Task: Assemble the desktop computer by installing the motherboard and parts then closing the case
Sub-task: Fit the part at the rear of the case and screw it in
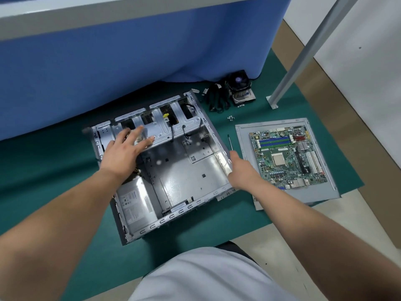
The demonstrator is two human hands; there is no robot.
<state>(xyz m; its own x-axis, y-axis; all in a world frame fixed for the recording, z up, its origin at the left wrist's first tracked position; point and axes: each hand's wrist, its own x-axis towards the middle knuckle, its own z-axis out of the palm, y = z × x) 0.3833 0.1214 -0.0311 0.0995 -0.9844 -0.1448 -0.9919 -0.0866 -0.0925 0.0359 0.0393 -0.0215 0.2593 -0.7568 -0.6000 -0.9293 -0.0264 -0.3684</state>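
My left hand [124, 148] lies flat, fingers spread, on the open grey steel case [184, 177], right hand [237, 168] gripping its side wall; steady it squarely before fetching the green motherboard [288, 157] lying on the grey side panel [243, 137].

Bright, even overhead light with soft shadows. Glare whitens the case floor [184, 170]. Wide-angle bending curves the edges.
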